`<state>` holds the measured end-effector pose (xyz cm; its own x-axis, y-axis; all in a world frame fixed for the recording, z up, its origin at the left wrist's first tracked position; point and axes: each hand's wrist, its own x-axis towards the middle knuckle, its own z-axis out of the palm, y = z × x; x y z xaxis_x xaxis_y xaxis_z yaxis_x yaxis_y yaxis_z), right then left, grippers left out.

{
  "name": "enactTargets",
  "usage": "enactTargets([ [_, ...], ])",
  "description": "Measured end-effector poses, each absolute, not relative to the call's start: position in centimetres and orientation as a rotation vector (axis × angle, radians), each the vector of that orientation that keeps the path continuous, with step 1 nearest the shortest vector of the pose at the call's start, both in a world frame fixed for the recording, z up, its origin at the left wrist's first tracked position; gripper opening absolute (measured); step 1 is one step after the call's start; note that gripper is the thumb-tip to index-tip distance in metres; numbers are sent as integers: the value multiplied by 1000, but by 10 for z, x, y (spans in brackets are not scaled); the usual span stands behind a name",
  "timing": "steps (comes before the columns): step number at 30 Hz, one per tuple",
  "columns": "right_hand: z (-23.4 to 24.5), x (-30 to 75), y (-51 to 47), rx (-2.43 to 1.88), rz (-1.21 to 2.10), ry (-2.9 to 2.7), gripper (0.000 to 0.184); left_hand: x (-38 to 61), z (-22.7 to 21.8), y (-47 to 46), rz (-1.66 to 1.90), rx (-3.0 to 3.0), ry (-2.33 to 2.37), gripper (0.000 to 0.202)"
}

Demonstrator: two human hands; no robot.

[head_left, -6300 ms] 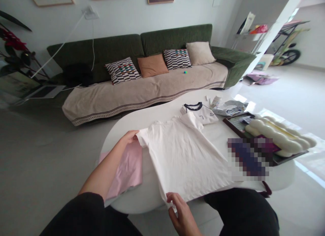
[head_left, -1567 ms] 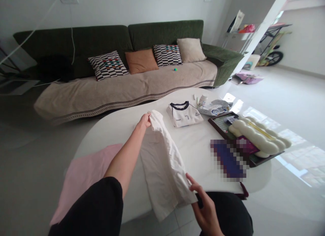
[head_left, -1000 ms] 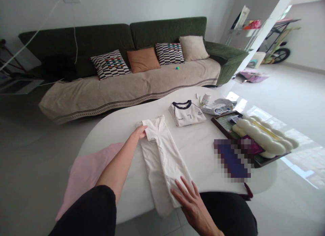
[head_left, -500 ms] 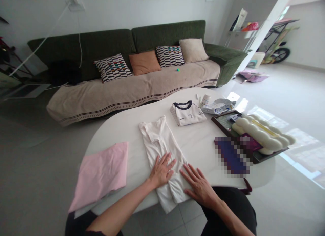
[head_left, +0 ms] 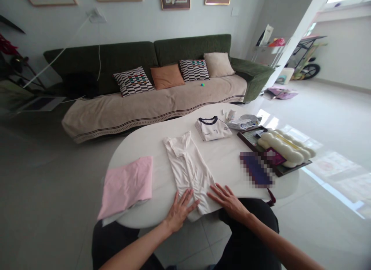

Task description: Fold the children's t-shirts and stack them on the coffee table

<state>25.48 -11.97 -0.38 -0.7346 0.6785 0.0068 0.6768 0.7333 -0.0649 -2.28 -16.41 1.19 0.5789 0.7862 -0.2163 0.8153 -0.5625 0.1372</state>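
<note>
Both hands lie flat and spread, pinching nothing: the left hand (head_left: 181,212) rests on the near end of a white T-shirt (head_left: 188,169), and the right hand (head_left: 227,202) reaches its near corner with the fingertips. The shirt lies on an oval white table (head_left: 220,161), folded lengthwise into a long strip, its length not folded up. Left of it sits a folded pink garment (head_left: 126,187); beyond it, a folded navy-collared white T-shirt (head_left: 213,129).

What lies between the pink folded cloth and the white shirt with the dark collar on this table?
In the head view, the long folded white T-shirt lies between the pink folded cloth and the white shirt with the dark collar, on the white table.
</note>
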Motion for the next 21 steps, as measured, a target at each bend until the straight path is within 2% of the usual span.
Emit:
enactTargets([
  [3, -1, 250, -121, -1116, 127, -2877, 72, -22, 8, -168, -93, 2571, 1386, 89],
  [6, 17, 246, -129, -1095, 304, -2901, 69, -24, 12, -174, -4, 2538, 1359, 85],
  [12, 73, 237, -166, -1038, 964, -2848, 59, -36, 32, -217, -77, 2425, 1136, 81],
  [14, 92, 233, -172, -994, 1248, -2730, 49, -44, 44, -224, -91, 2335, 984, 74],
  [17, 115, 227, -152, -973, 1660, -2500, 33, -59, 71, -208, -33, 2031, 775, 53],
  [19, 121, 219, -117, -1072, 1808, -2308, 30, -69, 92, -175, 104, 1713, 745, 40],
  [21, 120, 206, -69, -1172, 1824, -2089, 35, -78, 108, -127, 320, 1378, 795, 35],
])
